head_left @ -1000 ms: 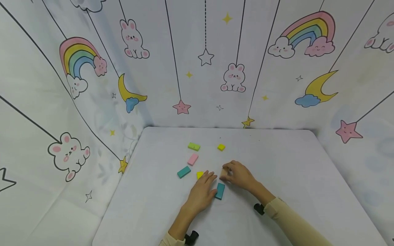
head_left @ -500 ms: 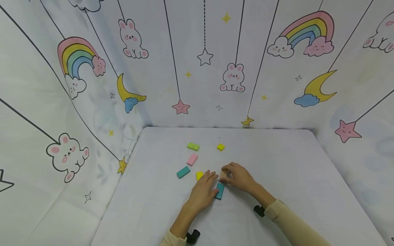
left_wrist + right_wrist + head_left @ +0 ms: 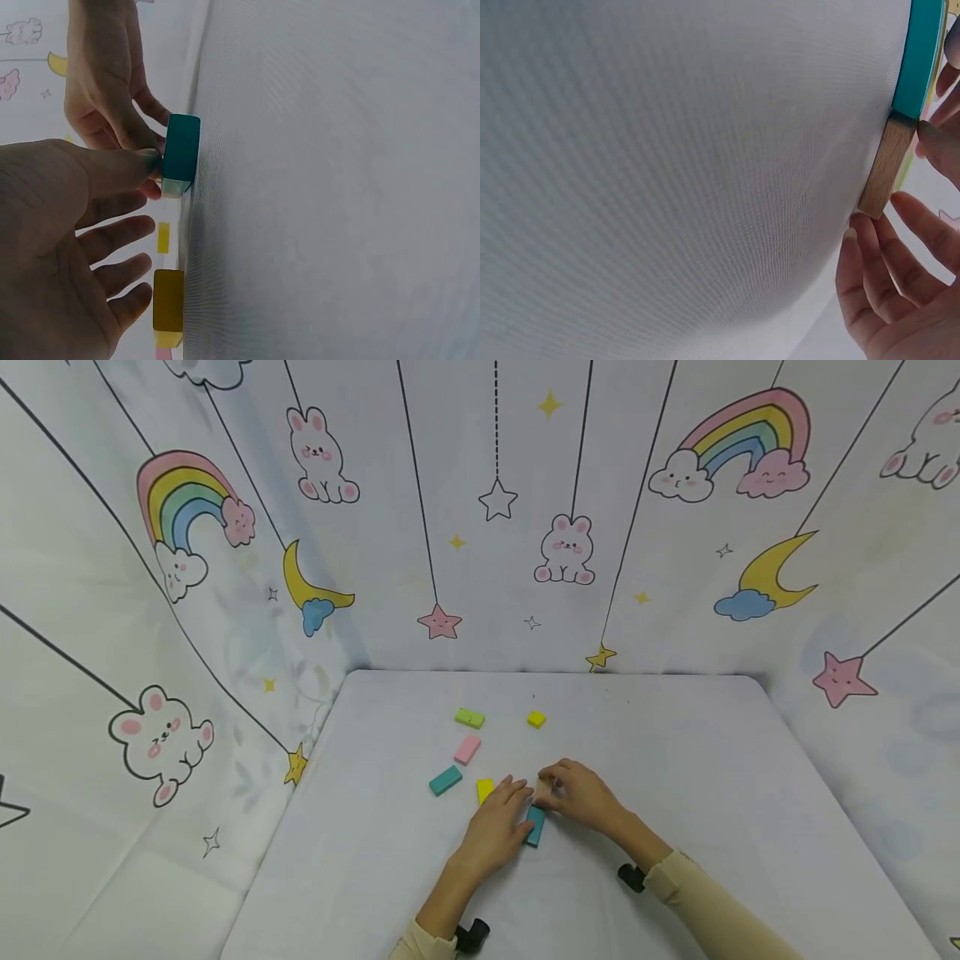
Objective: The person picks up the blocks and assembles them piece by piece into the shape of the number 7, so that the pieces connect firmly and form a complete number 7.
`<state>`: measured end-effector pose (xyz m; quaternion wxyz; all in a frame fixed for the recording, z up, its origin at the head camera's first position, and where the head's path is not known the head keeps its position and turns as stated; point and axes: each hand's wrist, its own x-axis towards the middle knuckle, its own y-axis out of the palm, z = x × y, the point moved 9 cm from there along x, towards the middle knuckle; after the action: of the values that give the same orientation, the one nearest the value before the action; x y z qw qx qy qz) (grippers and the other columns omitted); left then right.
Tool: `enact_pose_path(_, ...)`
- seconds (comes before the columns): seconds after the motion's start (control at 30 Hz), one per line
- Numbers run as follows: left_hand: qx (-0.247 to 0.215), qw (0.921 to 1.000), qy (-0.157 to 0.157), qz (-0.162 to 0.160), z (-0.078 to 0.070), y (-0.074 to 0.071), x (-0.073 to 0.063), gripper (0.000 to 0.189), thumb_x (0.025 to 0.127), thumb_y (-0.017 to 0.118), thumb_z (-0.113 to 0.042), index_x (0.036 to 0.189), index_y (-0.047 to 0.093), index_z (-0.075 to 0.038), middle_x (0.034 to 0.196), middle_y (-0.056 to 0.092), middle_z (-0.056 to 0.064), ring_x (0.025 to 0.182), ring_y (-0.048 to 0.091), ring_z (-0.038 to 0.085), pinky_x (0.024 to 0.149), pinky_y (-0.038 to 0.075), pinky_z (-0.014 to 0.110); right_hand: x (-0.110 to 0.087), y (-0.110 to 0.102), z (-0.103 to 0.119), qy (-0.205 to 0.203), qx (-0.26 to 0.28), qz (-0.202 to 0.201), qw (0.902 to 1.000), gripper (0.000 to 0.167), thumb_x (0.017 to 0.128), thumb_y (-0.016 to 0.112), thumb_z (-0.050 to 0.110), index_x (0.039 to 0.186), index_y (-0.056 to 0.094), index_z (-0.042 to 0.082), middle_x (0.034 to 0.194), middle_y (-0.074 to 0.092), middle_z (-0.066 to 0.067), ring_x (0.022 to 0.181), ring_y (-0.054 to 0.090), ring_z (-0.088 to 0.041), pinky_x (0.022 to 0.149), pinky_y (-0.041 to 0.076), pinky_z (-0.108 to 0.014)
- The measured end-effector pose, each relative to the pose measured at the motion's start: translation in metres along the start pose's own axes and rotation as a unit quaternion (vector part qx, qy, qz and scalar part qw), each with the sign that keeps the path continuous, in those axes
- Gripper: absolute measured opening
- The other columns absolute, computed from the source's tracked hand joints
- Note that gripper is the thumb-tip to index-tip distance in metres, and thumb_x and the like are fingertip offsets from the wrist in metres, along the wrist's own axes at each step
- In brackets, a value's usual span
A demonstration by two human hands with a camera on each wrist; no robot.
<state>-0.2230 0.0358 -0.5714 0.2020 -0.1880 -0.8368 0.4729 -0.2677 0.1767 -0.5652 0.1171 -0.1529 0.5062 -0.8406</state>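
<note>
My right hand (image 3: 585,795) pinches a plain wooden block (image 3: 889,165) between thumb and fingers on the white cloth. One end of it meets the end of a teal block (image 3: 920,60) in the right wrist view, so the two lie in a line. My left hand (image 3: 487,835) rests with its thumb against the side of that teal block (image 3: 182,150), the other fingers loosely extended and spread. Beside the left fingertips lies a yellow block (image 3: 485,789), partly hidden by the hand in the head view.
Farther left lie a second teal block (image 3: 446,781), a pink block (image 3: 467,750) and a light green block (image 3: 470,718). A small yellow block (image 3: 536,719) sits toward the back. Printed fabric (image 3: 480,568) stands behind the white table (image 3: 675,735).
My right hand has brought the wooden block slightly nearer to me, closing the small gap to the teal block. My left hand stays almost still; the head view has shifted a little.
</note>
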Motion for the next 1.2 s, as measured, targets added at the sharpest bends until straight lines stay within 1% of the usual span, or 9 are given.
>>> enact_pose_path(0.37, -0.008, 0.9999, -0.007, 0.003, 0.0015, 0.004, 0.0023, 0.053, 0.099, 0.074, -0.026, 0.147, 0.057, -0.011, 0.156, 0.052, 0.006, 0.151, 0.039, 0.029, 0.122, 0.037, 0.046, -0.0018, -0.0015, 0.0023, -0.012, 0.006, 0.0, 0.9999, 0.049, 0.085, 0.087, 0.039, 0.121, 0.074, 0.009, 0.111, 0.071, -0.002, 0.093, 0.067, -0.015, 0.077, 0.057, -0.031)
enact_pose_path(0.63, -0.01, 0.9999, -0.006, 0.006, 0.0011, 0.0041, 0.004, 0.054, 0.098, 0.075, -0.026, 0.147, 0.057, -0.011, 0.157, 0.051, 0.006, 0.152, 0.039, 0.029, 0.122, 0.037, 0.046, -0.0022, -0.0019, 0.0034, -0.012, 0.005, 0.002, 0.9999, 0.048, 0.085, 0.087, 0.039, 0.121, 0.074, 0.01, 0.11, 0.071, -0.001, 0.093, 0.067, -0.016, 0.076, 0.058, -0.032)
enact_pose_path(0.9, -0.013, 0.9997, -0.015, 0.017, 0.0017, 0.0056, 0.0057, 0.055, 0.098, 0.075, -0.026, 0.148, 0.057, -0.012, 0.157, 0.051, 0.005, 0.152, 0.038, 0.028, 0.122, 0.036, 0.045, -0.0031, -0.0006, 0.0036, -0.006, 0.004, 0.001, 1.0, 0.047, 0.085, 0.088, 0.039, 0.121, 0.075, 0.011, 0.109, 0.07, 0.0, 0.092, 0.067, -0.015, 0.077, 0.058, -0.032)
enact_pose_path(1.2, -0.01, 0.9996, -0.017, 0.019, 0.0002, 0.0042, 0.0057, 0.055, 0.098, 0.075, -0.026, 0.147, 0.057, -0.011, 0.157, 0.052, 0.005, 0.151, 0.04, 0.029, 0.122, 0.036, 0.045, -0.0038, -0.0007, 0.0047, -0.008, 0.006, -0.006, 0.9999, 0.047, 0.085, 0.088, 0.038, 0.12, 0.074, 0.01, 0.109, 0.07, 0.0, 0.092, 0.066, -0.014, 0.077, 0.057, -0.033)
